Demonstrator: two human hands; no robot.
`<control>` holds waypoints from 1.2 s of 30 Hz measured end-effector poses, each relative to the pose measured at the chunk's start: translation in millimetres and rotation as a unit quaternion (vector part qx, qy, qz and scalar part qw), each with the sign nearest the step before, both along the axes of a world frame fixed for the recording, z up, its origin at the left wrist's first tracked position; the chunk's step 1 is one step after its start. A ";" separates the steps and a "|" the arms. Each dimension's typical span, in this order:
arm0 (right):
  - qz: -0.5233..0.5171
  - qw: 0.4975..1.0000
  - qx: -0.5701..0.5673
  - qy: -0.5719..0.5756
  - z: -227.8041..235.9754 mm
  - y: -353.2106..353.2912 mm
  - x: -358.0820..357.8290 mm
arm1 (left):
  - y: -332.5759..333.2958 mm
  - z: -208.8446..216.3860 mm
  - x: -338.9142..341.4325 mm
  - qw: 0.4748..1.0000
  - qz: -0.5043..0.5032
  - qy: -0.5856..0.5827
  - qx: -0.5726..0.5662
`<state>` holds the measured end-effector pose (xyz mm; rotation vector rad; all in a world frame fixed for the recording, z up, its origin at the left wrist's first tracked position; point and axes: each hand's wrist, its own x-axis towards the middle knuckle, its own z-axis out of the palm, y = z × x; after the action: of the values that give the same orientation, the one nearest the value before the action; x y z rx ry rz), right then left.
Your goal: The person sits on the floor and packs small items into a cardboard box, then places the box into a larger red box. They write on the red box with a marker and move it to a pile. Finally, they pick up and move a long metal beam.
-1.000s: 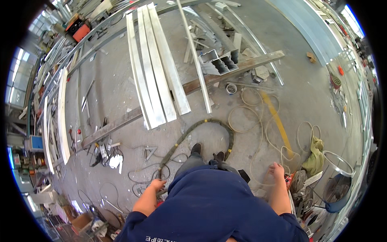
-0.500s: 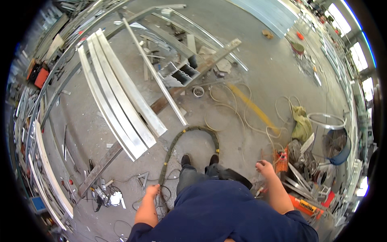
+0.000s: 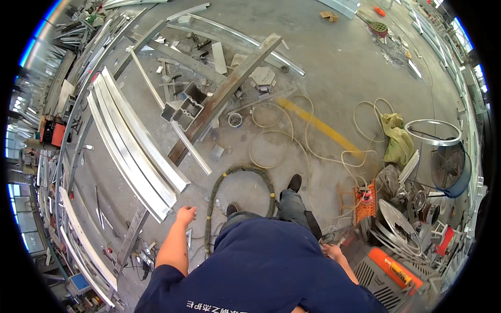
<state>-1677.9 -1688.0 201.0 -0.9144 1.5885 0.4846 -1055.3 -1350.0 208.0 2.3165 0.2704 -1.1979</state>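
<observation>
Head view: your left hand (image 3: pixel 186 214) hangs loosely curled, empty, just beside the dark hose (image 3: pixel 245 172) looping round your feet; your right hand (image 3: pixel 332 252), past the hose's other side, grip I cannot tell.

Dark hose (image 3: pixel 245 172) with yellow bands lies on the concrete floor (image 3: pixel 323 68), bent in an arch ahead of the feet. One end runs down just beside the left hand (image 3: pixel 186 215), possibly not touching.
</observation>
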 end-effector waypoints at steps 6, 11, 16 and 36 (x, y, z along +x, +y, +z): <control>-0.164 0.983 -0.067 -0.051 -7.2 -162.1 -7.9 | -154.1 32.4 -46.7 0.987 -0.153 0.045 0.021; -0.213 0.959 -0.156 -0.099 2.9 -310.5 1.9 | -266.4 65.2 -56.2 0.979 -0.202 0.014 0.025; -0.184 0.957 -0.161 -0.157 6.9 -431.3 53.7 | -340.6 54.4 -33.3 0.974 -0.221 0.004 0.049; -0.050 0.993 -0.105 0.014 61.8 -836.1 256.2 | -976.2 59.8 238.1 0.940 -0.280 -0.101 -0.168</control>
<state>-1421.7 -2524.1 262.8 -0.9830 1.7260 0.2633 -817.2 -2326.2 267.8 2.2395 -0.6621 -1.1245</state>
